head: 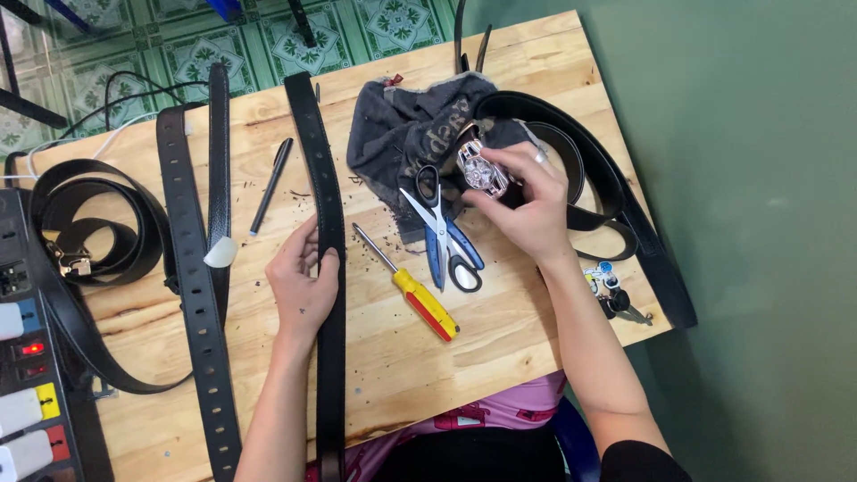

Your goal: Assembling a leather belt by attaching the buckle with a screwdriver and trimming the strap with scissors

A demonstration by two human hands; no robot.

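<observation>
My left hand (303,286) grips a long black belt strap (323,178) that runs down the middle of the wooden table (500,330), fingers wrapped around its edge. My right hand (527,201) holds a shiny silver belt buckle (480,168) above a crumpled dark grey cloth (402,134). Blue-handled scissors (442,234) lie just left of that hand, partly on the cloth. A screwdriver with a yellow and red handle (418,295) lies between my two hands.
Two more punched black straps (192,268) lie at the left beside a coiled belt (85,223). A black pen (270,185), a looped belt (616,187) at the right, keys (614,299) near the table's right edge, a power strip (27,375) at far left.
</observation>
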